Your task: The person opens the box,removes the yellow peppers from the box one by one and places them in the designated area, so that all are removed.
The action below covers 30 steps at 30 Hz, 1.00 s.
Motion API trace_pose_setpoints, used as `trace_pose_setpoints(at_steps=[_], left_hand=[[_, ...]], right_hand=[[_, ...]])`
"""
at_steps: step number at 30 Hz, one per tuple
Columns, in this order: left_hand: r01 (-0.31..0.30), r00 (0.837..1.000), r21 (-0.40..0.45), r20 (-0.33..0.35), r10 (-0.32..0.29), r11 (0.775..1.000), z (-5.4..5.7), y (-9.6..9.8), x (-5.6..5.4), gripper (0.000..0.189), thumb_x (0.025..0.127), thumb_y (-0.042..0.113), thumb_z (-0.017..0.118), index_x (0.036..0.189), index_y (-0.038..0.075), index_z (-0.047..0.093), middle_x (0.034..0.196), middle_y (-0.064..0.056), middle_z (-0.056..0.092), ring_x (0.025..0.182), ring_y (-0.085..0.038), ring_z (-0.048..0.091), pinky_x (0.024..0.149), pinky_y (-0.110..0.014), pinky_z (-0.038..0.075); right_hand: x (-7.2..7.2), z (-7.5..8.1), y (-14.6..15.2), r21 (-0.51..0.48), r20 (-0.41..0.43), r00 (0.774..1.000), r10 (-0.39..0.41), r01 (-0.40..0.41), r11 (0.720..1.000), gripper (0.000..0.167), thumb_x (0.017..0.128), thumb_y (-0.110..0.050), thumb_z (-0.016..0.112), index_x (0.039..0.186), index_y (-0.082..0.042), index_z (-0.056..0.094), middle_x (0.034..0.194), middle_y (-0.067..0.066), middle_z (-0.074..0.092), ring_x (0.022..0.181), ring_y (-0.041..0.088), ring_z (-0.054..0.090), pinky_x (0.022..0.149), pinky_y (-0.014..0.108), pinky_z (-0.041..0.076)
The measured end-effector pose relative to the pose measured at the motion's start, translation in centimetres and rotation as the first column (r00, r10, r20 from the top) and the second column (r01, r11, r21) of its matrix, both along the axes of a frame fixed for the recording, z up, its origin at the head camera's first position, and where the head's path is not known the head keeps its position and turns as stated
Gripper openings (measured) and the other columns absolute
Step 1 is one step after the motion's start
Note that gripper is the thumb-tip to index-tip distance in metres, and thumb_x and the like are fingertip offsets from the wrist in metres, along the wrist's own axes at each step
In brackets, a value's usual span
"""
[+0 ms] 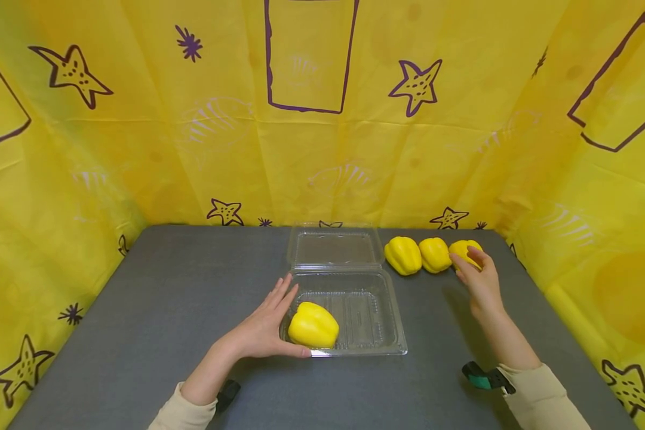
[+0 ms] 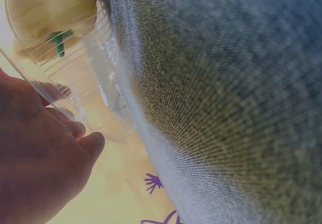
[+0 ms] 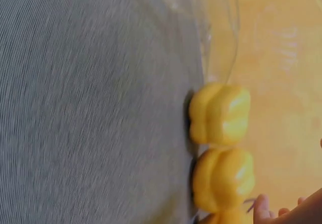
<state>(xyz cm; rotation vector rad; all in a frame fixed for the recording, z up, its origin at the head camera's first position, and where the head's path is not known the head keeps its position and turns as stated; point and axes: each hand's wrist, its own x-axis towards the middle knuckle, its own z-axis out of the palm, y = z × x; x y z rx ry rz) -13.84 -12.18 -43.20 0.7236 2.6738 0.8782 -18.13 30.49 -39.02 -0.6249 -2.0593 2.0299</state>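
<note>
A clear plastic clamshell container [image 1: 361,319] lies with its lid [image 1: 335,248] folded back behind it. One yellow bell pepper [image 1: 313,325] sits inside, at the left front. My left hand [image 1: 263,328] rests against the container's left side, fingers extended along the rim and thumb at the front edge. Three more yellow bell peppers stand in a row to the right of the lid: a left one [image 1: 403,255], a middle one [image 1: 435,255] and a right one [image 1: 464,251]. My right hand [image 1: 481,280] is at the right pepper, partly covering it, fingers apart; contact cannot be told.
Grey cloth covers the table [image 1: 193,286]. A yellow curtain [image 1: 322,149] with purple starfish and fish drawings encloses the back and both sides. Dark straps, one with green [image 1: 481,379], are on my wrists.
</note>
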Motion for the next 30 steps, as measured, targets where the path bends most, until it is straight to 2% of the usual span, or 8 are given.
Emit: trace_pose_setpoints(at_steps=[2, 5, 10, 18, 24, 30], left_hand=[[0.000, 1.000, -0.002, -0.001, 0.000, 1.000, 0.0, 0.0, 0.0, 0.130, 0.064, 0.071, 0.077, 0.157, 0.008, 0.012, 0.163, -0.001, -0.011, 0.148, -0.024, -0.007, 0.113, -0.059, 0.016], [0.000, 1.000, -0.007, -0.003, 0.000, 1.000, 0.1, 0.0, 0.0, 0.130, 0.064, 0.071, 0.077, 0.157, 0.008, 0.012, 0.163, -0.001, -0.011, 0.148, -0.024, -0.007, 0.114, -0.058, 0.015], [-0.002, 1.000, -0.013, 0.002, 0.002, 1.000, 0.1, 0.0, 0.0, 0.129, 0.064, 0.071, 0.077, 0.157, 0.008, 0.012, 0.163, -0.001, -0.011, 0.148, -0.023, -0.007, 0.115, -0.056, 0.014], [-0.006, 1.000, -0.008, 0.013, 0.006, 1.000, 0.1, 0.0, 0.0, 0.129, 0.064, 0.069, 0.078, 0.157, 0.008, 0.013, 0.163, -0.001, -0.011, 0.148, -0.024, -0.007, 0.114, -0.057, 0.014], [0.001, 1.000, -0.007, 0.003, -0.001, 1.000, -0.1, 0.0, 0.0, 0.129, 0.064, 0.070, 0.077, 0.157, 0.007, 0.012, 0.163, -0.001, -0.012, 0.148, -0.023, -0.008, 0.114, -0.058, 0.014], [-0.001, 1.000, -0.004, 0.003, 0.001, 1.000, -0.1, 0.0, 0.0, 0.130, 0.064, 0.071, 0.077, 0.157, 0.007, 0.012, 0.163, -0.001, -0.012, 0.148, -0.023, -0.008, 0.114, -0.057, 0.015]], right_hand=[[0.2, 0.3, -0.7, -0.031, -0.017, 1.000, 0.026, -0.027, 0.999, 0.070, 0.091, -0.029, 0.070, 0.146, -0.009, 0.030, 0.146, 0.006, 0.030, 0.103, 0.002, 0.048, 0.091, 0.017, 0.045], [0.4, 0.7, -1.7, -0.064, -0.031, 0.997, 0.070, -0.072, 0.995, 0.070, 0.091, -0.028, 0.070, 0.146, -0.010, 0.030, 0.140, 0.000, 0.033, 0.106, 0.003, 0.048, 0.098, 0.022, 0.044], [0.8, 0.9, -3.3, -0.060, -0.046, 0.984, 0.172, -0.174, 0.983, 0.072, 0.093, -0.029, 0.067, 0.149, -0.009, 0.027, 0.147, 0.005, 0.027, 0.111, 0.005, 0.044, 0.105, 0.029, 0.039], [1.5, 1.3, -5.8, -0.061, -0.057, 0.960, 0.275, -0.278, 0.959, 0.063, 0.095, -0.025, 0.065, 0.144, -0.007, 0.030, 0.141, 0.004, 0.031, 0.115, 0.011, 0.044, 0.103, 0.029, 0.042], [1.8, 1.4, -7.4, -0.051, -0.044, 0.940, 0.337, -0.339, 0.939, 0.067, 0.096, -0.020, 0.063, 0.149, -0.004, 0.025, 0.152, 0.012, 0.024, 0.120, 0.015, 0.038, 0.103, 0.029, 0.041], [2.3, 0.8, -9.0, -0.037, -0.086, 0.905, 0.418, -0.422, 0.906, 0.064, 0.096, -0.012, 0.061, 0.148, -0.001, 0.026, 0.151, 0.013, 0.027, 0.130, 0.028, 0.032, 0.092, 0.019, 0.045]])
